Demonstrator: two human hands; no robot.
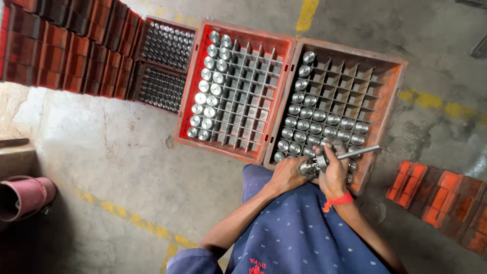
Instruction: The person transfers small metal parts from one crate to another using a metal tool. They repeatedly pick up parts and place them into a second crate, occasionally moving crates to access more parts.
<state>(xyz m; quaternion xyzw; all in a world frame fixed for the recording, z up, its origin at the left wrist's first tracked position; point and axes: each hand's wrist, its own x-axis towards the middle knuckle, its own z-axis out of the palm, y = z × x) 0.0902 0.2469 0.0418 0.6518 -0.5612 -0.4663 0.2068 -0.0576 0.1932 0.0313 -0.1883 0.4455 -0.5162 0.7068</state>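
Stained grey concrete floor with worn yellow lines, daylight from the left.

Two square red crates with grey divider grids sit side by side on the floor: the left crate and the right crate, touching. Behind them at upper left stand two smaller dark crates and stacked red crates. More orange-red crates lie at right.

Concrete floor marked with worn yellow lines. Stacked empty red crates stand upper left beside two crates filled with metal cylinders. A maroon pipe end lies at left; orange crates at right.
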